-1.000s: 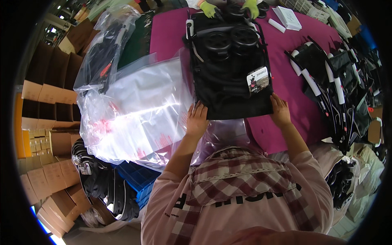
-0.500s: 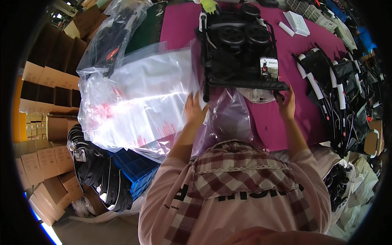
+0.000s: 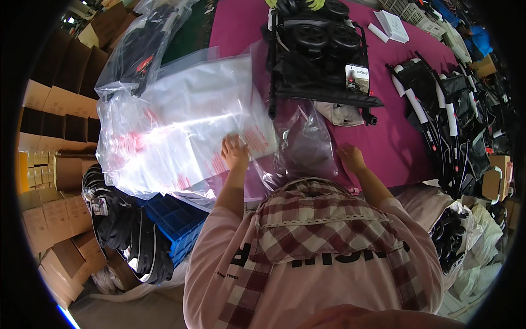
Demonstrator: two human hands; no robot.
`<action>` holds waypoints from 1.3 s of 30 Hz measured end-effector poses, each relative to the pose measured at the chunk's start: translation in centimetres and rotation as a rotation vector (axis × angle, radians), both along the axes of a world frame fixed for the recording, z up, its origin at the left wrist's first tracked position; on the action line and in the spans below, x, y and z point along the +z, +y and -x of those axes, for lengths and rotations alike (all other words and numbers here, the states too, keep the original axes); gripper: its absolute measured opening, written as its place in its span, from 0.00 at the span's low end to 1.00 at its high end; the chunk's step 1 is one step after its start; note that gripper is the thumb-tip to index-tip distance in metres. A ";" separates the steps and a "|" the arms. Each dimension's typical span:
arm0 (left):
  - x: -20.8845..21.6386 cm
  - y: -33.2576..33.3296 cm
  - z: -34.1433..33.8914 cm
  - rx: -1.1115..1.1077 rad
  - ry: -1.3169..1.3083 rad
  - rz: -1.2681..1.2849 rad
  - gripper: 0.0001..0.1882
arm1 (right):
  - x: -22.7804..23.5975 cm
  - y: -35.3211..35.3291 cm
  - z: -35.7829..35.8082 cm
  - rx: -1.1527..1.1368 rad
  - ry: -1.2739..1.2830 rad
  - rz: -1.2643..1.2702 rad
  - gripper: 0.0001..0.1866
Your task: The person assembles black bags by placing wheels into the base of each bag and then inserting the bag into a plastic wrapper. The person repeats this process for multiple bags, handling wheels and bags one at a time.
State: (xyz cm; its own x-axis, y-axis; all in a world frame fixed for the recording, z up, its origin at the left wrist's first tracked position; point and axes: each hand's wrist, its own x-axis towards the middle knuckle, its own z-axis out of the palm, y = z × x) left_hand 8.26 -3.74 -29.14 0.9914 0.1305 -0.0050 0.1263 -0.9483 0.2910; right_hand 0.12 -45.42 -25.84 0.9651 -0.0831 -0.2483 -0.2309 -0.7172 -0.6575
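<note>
My left hand [image 3: 235, 154] lies on a stack of clear plastic bags [image 3: 192, 93] with red print, its fingers a little apart. My right hand [image 3: 352, 159] is at the right edge of a loose clear bag [image 3: 307, 145] near the front of the table, fingers bent but apart, with nothing visible in them. Beyond my hands lies a folded black stroller [image 3: 318, 71], wheels up, with a picture card [image 3: 357, 79] on it. A beige fabric piece [image 3: 341, 114] sticks out from under its near bar.
A co-worker's yellow-green gloves [image 3: 314, 4] are at the stroller's far end. Several black stroller frames [image 3: 449, 109] with white sleeves stand on the right of the magenta table [image 3: 386, 129]. A bagged stroller [image 3: 137, 49], cartons [image 3: 46, 214] and a blue crate [image 3: 178, 222] are on the left.
Both hands have drawn back toward me. My right hand has left the stroller's near bar. My left hand has moved left onto the stacked bags. A second gloved hand shows at the far end.
</note>
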 end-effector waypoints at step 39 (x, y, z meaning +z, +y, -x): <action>0.9 2.9 7.9 0.122 -0.149 0.505 0.07 | 8.3 8.9 -0.7 -0.048 0.304 -0.815 0.20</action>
